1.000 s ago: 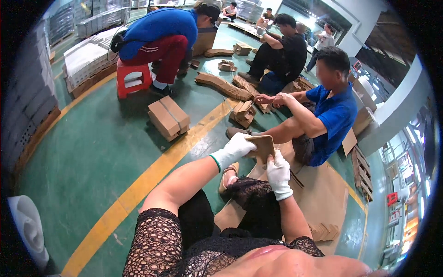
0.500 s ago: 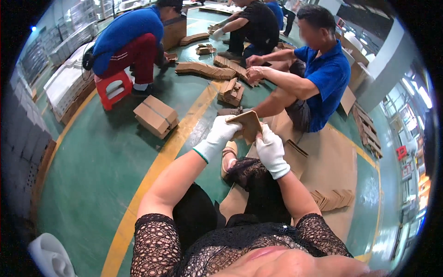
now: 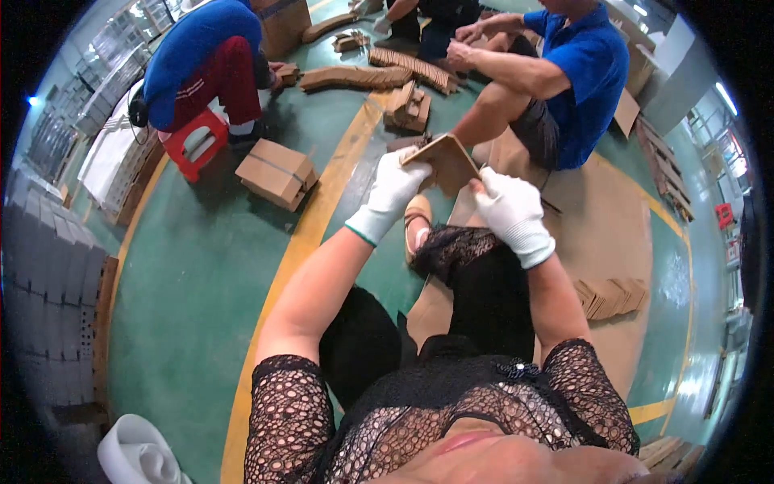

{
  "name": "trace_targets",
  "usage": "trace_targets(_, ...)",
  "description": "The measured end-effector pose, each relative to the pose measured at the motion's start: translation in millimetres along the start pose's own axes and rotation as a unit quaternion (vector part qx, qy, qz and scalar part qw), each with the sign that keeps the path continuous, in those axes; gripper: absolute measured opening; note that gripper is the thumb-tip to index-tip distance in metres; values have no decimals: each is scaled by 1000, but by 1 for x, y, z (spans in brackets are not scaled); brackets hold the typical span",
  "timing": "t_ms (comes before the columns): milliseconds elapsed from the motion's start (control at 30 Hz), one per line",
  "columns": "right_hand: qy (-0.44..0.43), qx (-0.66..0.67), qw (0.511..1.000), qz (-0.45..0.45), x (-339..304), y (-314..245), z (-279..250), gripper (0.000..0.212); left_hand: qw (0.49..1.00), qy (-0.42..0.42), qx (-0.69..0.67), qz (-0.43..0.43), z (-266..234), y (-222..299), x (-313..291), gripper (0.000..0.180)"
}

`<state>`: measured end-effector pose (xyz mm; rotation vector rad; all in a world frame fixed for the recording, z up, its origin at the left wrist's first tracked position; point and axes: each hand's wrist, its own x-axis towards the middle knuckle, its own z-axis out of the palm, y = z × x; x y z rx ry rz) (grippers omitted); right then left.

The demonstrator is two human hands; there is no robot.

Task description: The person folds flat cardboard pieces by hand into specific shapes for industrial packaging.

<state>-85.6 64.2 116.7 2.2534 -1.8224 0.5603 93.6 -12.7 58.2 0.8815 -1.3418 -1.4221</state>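
Both of my hands wear white gloves and are raised in front of my knees, with a folded piece of brown cardboard (image 3: 447,165) between them. My left hand (image 3: 393,194) pinches its left edge, fingers partly behind the board. At the lower right edge, my right hand (image 3: 513,214) has thumb and fingers closed on the same piece. The board is tilted, and its far side is hidden. To the right of my right knee, a row of folded cardboard pieces (image 3: 611,298) lies on a flat cardboard sheet (image 3: 601,218).
A strapped cardboard bundle (image 3: 276,173) sits on the green floor. Further off are curved cardboard rows (image 3: 355,77) and a small stack (image 3: 408,106). A person on a red stool (image 3: 195,143) works at left; a person in blue (image 3: 584,56) sits ahead right. A white roll (image 3: 141,452) lies lower left.
The view has tipped downward and shifted. My hands still hold the cardboard, which is turned a little, and my right hand is further to the right along its edge.
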Motion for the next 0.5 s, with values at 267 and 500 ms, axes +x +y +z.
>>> trace_targets(267, 21, -17, 1000, -3, -8, 6, 11, 17, 998, -59, 4, -25, 7, 8, -2, 19)
trace_targets(500, -4, -23, 999, 21, -15, 27, 12, 18, 992, -118, 51, 20, 21, -3, 5, 21)
